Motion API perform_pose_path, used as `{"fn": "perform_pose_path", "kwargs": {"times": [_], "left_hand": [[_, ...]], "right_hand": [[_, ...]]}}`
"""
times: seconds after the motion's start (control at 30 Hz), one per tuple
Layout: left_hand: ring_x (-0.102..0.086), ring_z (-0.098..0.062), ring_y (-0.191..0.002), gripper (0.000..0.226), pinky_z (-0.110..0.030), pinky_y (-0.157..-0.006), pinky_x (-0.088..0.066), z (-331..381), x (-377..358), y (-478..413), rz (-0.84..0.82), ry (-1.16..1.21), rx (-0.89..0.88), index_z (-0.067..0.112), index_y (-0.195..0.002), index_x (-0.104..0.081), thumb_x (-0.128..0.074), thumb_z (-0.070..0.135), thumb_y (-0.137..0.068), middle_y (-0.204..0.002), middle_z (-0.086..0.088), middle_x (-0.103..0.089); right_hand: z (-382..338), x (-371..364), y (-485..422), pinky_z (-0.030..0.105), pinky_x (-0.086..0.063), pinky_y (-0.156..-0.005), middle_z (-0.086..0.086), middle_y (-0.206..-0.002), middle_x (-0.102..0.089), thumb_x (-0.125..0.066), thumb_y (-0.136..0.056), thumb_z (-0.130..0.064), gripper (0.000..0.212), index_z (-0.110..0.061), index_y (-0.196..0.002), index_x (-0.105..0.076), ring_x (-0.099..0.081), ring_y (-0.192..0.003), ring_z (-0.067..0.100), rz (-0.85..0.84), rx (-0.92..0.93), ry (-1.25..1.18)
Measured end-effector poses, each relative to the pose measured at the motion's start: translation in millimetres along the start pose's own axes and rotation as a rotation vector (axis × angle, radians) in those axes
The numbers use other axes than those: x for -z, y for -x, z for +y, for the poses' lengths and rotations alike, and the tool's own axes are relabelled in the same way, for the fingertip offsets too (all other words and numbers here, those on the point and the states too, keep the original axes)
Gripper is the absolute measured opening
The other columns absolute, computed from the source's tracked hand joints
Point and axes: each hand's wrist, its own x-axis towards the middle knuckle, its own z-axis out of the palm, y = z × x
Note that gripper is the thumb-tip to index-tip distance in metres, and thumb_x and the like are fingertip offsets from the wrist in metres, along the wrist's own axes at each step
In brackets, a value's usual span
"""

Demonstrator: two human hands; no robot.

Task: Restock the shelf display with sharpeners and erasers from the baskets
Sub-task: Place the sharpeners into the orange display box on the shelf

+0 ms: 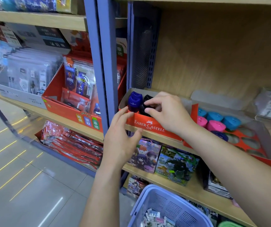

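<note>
Pinches black sharpener (144, 107) between thumb and fingers of right hand (165, 112), inside red box (147, 125) on shelf (157, 136), just beside blue sharpener (134, 100). Covers most of the black one with the fingers. Keeps left hand (120, 140) loose and spread, holding nothing, fingertips at box's front left corner; contact unclear. Right of it, tray (249, 141) with teal sharpeners (215, 116) and pink sharpeners (215, 126), partly behind forearm. Below, purple basket (141, 199), cut off at frame bottom, small wrapped pieces (152, 216) inside, too blurry to name.
</note>
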Motion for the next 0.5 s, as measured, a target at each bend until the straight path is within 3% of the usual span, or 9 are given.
{"fn": "perform_pose_path", "kwargs": {"times": [0.1,0.17,0.23,0.3,0.4,0.5], "left_hand": [[-0.030,0.018,-0.127,0.055,-0.013,-0.102,-0.028,4,0,0,-0.014,0.016,-0.005,0.027,-0.142,-0.055,-0.073,0.028,-0.090,-0.153,0.021,-0.038],[-0.034,0.014,-0.129,0.053,-0.008,-0.104,-0.027,11,1,4,0.010,0.014,-0.026,0.027,-0.141,-0.055,-0.073,0.027,-0.090,-0.149,0.018,-0.044],[-0.042,0.010,-0.126,0.049,-0.004,-0.101,-0.031,21,1,14,0.021,0.001,-0.068,0.028,-0.137,-0.058,-0.073,0.027,-0.090,-0.140,0.018,-0.050],[-0.051,0.003,-0.120,0.043,-0.017,-0.099,-0.042,34,-6,32,0.005,0.006,-0.092,0.030,-0.131,-0.060,-0.072,0.025,-0.090,-0.127,0.020,-0.055],[-0.058,-0.003,-0.104,0.031,-0.026,-0.087,-0.049,52,-28,67,-0.110,0.014,-0.116,0.031,-0.121,-0.063,-0.068,0.028,-0.091,-0.111,0.022,-0.057],[-0.058,-0.004,-0.100,0.028,-0.032,-0.086,-0.051,63,-64,108,-0.312,-0.038,-0.139,0.029,-0.121,-0.064,-0.065,0.030,-0.093,-0.111,0.017,-0.060]], "right_hand": [[0,7,6,0.030,-0.049,-0.088,-0.012,-0.107,-0.056,-0.067,-0.096,-0.030,0.033,-0.024,-0.128,-0.069,-0.055,-0.091,0.005,-0.038,-0.003,0.008],[-1,15,17,0.029,-0.048,-0.088,-0.012,-0.106,-0.055,-0.070,-0.092,-0.034,0.038,-0.025,-0.129,-0.068,-0.053,-0.093,0.004,-0.003,-0.012,-0.004],[-1,28,38,0.028,-0.047,-0.084,-0.014,-0.104,-0.055,-0.073,-0.089,-0.036,0.033,-0.027,-0.121,-0.070,-0.056,-0.092,0.004,0.078,-0.039,-0.033],[1,42,70,0.027,-0.047,-0.082,-0.013,-0.102,-0.057,-0.074,-0.087,-0.036,0.025,-0.029,-0.111,-0.073,-0.057,-0.089,0.005,0.118,-0.050,-0.049],[13,60,133,0.019,-0.045,-0.079,-0.015,-0.101,-0.058,-0.078,-0.084,-0.035,0.020,-0.030,-0.102,-0.073,-0.056,-0.085,0.001,0.096,-0.075,-0.098],[38,73,208,0.016,-0.043,-0.075,-0.017,-0.095,-0.058,-0.079,-0.082,-0.034,0.017,-0.031,-0.097,-0.073,-0.057,-0.083,0.001,0.054,-0.166,-0.100]]}}
